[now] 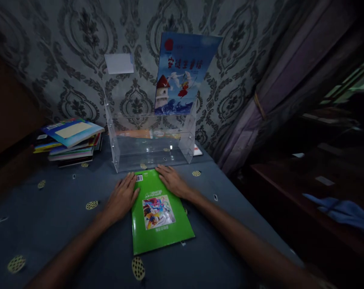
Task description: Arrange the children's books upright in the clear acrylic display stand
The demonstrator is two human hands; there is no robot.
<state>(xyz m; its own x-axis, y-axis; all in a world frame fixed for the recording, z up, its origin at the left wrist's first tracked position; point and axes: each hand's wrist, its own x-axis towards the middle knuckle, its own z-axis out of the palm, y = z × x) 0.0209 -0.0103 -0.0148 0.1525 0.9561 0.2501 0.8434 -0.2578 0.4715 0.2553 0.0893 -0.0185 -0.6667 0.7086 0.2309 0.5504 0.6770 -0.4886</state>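
Observation:
A green book (182, 224) lies flat on the table, its printing upside down to me and a colourful square picture on its cover. My left hand (121, 197) rests along its upper left edge, fingers stretched out near the barcode. Over the upper right edge lies my right hand (172, 181), its fingers also extended and flat. Just beyond the book stands a clear acrylic rack (133, 160). A blue picture book (182, 76) with red characters stands upright at the right of the rack's back tier.
Several books are stacked in a pile (73, 138) left of the rack. A white card (119, 63) shows above the rack's left side. The table (61, 216) has a dark patterned cover. To the right hang a tied curtain (245, 124) and, lower, a blue cloth (341, 210).

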